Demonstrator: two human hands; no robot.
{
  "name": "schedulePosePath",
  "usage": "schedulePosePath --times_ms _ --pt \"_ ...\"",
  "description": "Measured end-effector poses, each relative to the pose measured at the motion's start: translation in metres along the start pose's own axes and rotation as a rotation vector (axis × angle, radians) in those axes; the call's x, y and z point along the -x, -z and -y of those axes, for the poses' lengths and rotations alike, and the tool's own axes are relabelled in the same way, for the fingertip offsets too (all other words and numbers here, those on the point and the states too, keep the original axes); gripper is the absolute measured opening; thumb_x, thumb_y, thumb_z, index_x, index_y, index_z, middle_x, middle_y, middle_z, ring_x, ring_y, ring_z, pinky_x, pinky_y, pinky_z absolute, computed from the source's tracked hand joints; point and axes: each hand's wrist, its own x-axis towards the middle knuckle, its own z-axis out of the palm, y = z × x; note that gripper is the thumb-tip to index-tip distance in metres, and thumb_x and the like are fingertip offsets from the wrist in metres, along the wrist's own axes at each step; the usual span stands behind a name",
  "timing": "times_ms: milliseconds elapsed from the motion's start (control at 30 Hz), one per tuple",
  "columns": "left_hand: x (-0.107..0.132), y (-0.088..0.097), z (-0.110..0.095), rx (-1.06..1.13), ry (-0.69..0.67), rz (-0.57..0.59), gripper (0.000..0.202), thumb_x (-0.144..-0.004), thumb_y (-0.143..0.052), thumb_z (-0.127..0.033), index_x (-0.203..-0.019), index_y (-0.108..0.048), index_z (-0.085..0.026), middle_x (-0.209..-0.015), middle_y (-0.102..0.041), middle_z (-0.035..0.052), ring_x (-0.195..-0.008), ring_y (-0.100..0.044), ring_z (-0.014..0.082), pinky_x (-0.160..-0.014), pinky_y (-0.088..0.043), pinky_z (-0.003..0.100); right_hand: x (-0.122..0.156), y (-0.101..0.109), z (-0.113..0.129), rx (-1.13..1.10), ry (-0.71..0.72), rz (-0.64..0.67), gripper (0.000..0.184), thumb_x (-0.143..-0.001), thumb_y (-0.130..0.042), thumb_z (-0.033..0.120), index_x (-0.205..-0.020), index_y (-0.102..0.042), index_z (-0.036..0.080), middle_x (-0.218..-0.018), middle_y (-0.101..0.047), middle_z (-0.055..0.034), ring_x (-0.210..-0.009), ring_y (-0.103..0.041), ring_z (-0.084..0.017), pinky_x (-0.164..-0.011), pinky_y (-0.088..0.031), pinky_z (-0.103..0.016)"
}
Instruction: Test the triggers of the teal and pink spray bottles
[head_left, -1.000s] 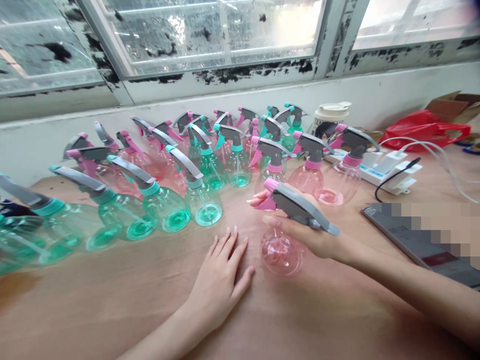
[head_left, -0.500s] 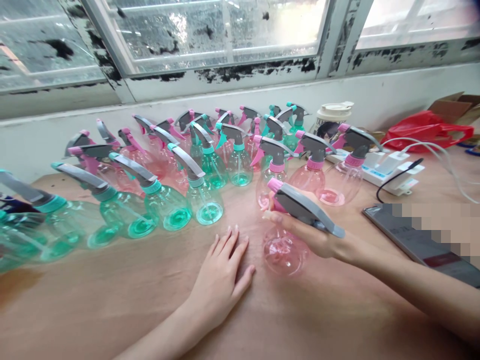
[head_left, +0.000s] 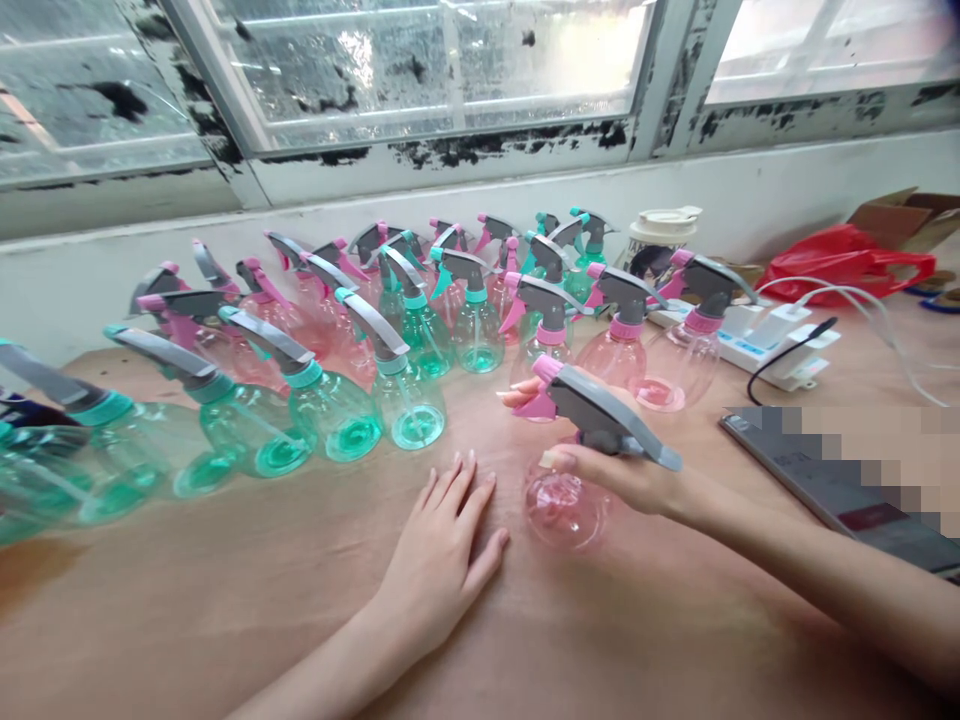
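Note:
Palm down on the wooden table (head_left: 247,610), my left hand (head_left: 442,550) lies with fingers spread, holding nothing. My right hand (head_left: 622,480) is around the neck of a pink spray bottle (head_left: 570,510) that stands upright, its grey and pink trigger head tilted above the hand. The right fingers stretch out behind the pink trigger and the thumb is apart in front, near the bottle's shoulder; the grip looks loose. Part of the neck is hidden by the hand. Nearest to my left hand stands a green spray bottle (head_left: 409,410).
Several green and pink spray bottles (head_left: 326,415) stand in rows toward the wall. At right are a dark phone (head_left: 780,470), a white power strip (head_left: 787,360) with cables, a lidded cup (head_left: 664,240), a red plastic bag (head_left: 832,265) and a cardboard box (head_left: 900,215). Windows run behind.
My right hand has loosened: its fingers have straightened away from the trigger and the thumb has moved down. The bottle stays at nearly the same spot. My left hand has not moved.

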Motion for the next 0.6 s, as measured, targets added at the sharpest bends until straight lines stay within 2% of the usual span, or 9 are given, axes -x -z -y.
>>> schedulePosePath --times_ms 67,133,267,333,400,467,533,600 --pt "0.000 0.000 0.000 0.014 0.006 0.000 0.046 -0.098 -0.049 -0.037 -0.138 -0.052 -0.014 -0.150 -0.044 0.0181 -0.140 -0.037 0.0335 -0.111 -0.034 0.055 0.001 0.001 -0.002 0.024 -0.006 0.004 0.048 -0.087 -0.061 0.050 -0.127 -0.059 0.024 -0.114 -0.070 -0.0080 -0.059 -0.060 -0.013 -0.059 -0.052 -0.031" --pt "0.000 0.000 0.001 0.023 0.009 -0.005 0.047 -0.099 -0.049 -0.037 -0.140 -0.050 -0.014 -0.152 -0.040 0.0178 -0.141 -0.037 0.0328 -0.112 -0.034 0.054 0.002 0.001 -0.005 0.056 -0.020 0.000 0.050 -0.084 -0.065 0.049 -0.127 -0.060 0.024 -0.107 -0.072 -0.0068 -0.057 -0.060 -0.013 -0.060 -0.052 -0.031" --pt "0.000 0.000 0.001 0.031 0.009 0.001 0.047 -0.099 -0.049 -0.036 -0.140 -0.050 -0.013 -0.153 -0.038 0.0191 -0.141 -0.036 0.0337 -0.111 -0.034 0.055 0.003 0.000 -0.003 0.147 -0.075 -0.001 0.055 -0.079 -0.072 0.043 -0.129 -0.060 0.021 -0.072 -0.066 0.0008 -0.057 -0.058 -0.015 -0.056 -0.048 -0.028" --pt "-0.001 0.000 0.000 0.036 0.012 0.002 0.047 -0.098 -0.049 -0.035 -0.140 -0.050 -0.013 -0.152 -0.039 0.0193 -0.141 -0.035 0.0339 -0.111 -0.034 0.055 0.003 -0.001 0.002 0.202 -0.089 -0.002 0.055 -0.079 -0.073 0.040 -0.129 -0.059 0.021 -0.063 -0.060 0.0039 -0.056 -0.055 -0.015 -0.054 -0.046 -0.028" --pt "-0.001 0.001 0.000 0.036 0.016 0.006 0.046 -0.098 -0.050 -0.035 -0.139 -0.052 -0.013 -0.152 -0.040 0.0195 -0.141 -0.035 0.0342 -0.111 -0.034 0.056 0.005 0.000 0.008 0.235 -0.080 -0.006 0.053 -0.080 -0.072 0.039 -0.129 -0.059 0.023 -0.067 -0.061 0.0027 -0.061 -0.058 -0.017 -0.058 -0.049 -0.029" --pt "-0.001 0.001 -0.001 0.027 0.018 0.014 0.045 -0.098 -0.050 -0.035 -0.137 -0.053 -0.012 -0.152 -0.040 0.0202 -0.141 -0.035 0.0344 -0.110 -0.034 0.056 0.009 0.001 0.012 0.240 -0.065 -0.016 0.053 -0.080 -0.072 0.040 -0.129 -0.057 0.027 -0.086 -0.068 -0.0021 -0.073 -0.063 -0.021 -0.066 -0.053 -0.033" --pt "-0.002 0.001 -0.001 0.021 0.018 0.014 0.046 -0.098 -0.051 -0.036 -0.136 -0.054 -0.011 -0.151 -0.040 0.0211 -0.141 -0.036 0.0345 -0.110 -0.035 0.056 0.016 0.004 0.014 0.263 -0.071 -0.021 0.058 -0.079 -0.073 0.043 -0.132 -0.053 0.028 -0.108 -0.067 -0.0057 -0.085 -0.065 -0.023 -0.074 -0.056 -0.037" --pt "-0.002 0.002 -0.002 0.025 0.021 0.009 0.046 -0.097 -0.052 -0.035 -0.137 -0.053 -0.011 -0.150 -0.041 0.0218 -0.141 -0.036 0.0348 -0.110 -0.035 0.056 0.027 0.006 0.013 0.325 -0.079 -0.015 0.065 -0.077 -0.076 0.046 -0.133 -0.050 0.027 -0.115 -0.065 -0.0075 -0.093 -0.066 -0.025 -0.081 -0.056 -0.039"
